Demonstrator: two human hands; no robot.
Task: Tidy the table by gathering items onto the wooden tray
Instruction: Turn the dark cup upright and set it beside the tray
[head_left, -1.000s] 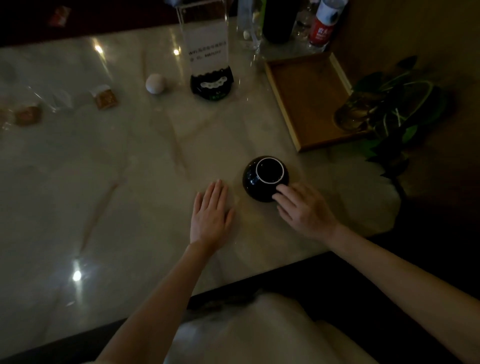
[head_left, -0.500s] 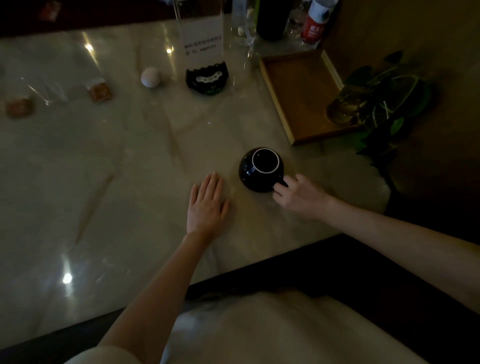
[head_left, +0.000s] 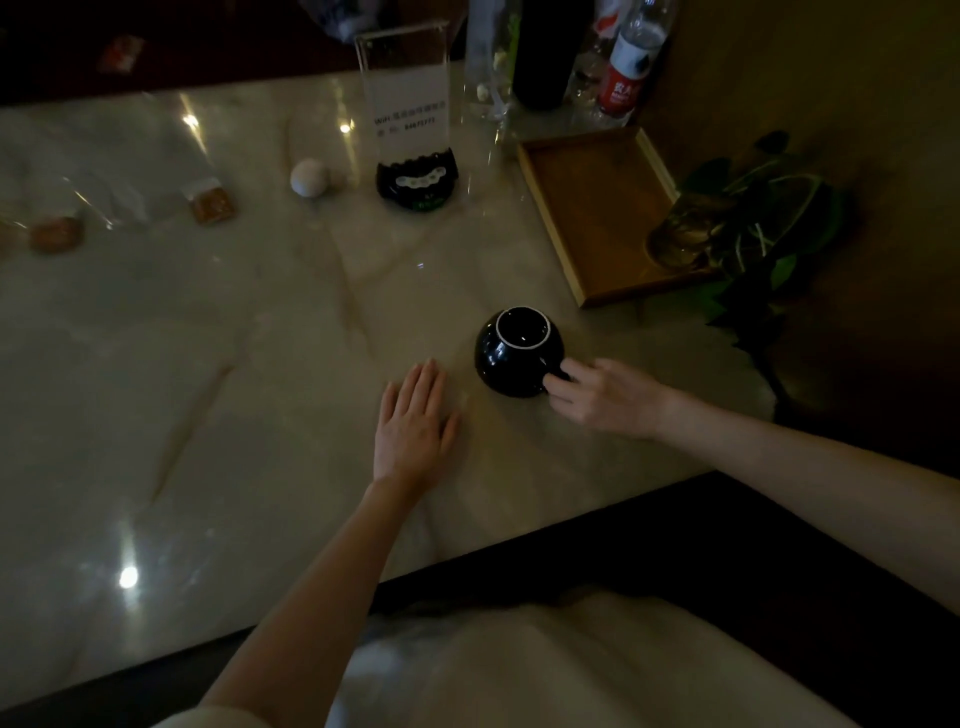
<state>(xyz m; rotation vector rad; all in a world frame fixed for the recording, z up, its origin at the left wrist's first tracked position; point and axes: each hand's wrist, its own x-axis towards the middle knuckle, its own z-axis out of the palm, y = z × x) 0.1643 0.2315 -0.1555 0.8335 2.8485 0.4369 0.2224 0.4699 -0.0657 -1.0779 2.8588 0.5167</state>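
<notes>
while the right hand (head_left: 605, 397) had its fingers curled at the handle side of the black cup (head_left: 518, 352), pinching what looked like the handle, the cup sat upside down on the marble table (head_left: 208, 364), its white-ringed foot facing up. left hand (head_left: 415, 423): flat on the table, fingers straight and together, holding nothing, just beside the cup but not touching it.

wooden tray (head_left: 597, 208): beyond the cup, near the right edge of the table, its near corner close to the cup; a glass vase with a leafy plant (head_left: 737, 228) stood at its right rim, whether on it or just beside it could not be told.

farther out: acrylic sign stand (head_left: 410, 119) on a dark base, small white ball (head_left: 309, 177), wrapped snack packets (head_left: 210, 205) at far left, bottles (head_left: 626, 67) behind the tray.

risks, judged: the grip was small and to one side of a glossy, rounded cup, so a lift could let it swing or slip from the fingers and knock on the stone. a wide sweep toward the tray could clip the vase and tip it, being near the table's edge. dim light made the handle hard to read, so the hold might have been less secure than it looked.
</notes>
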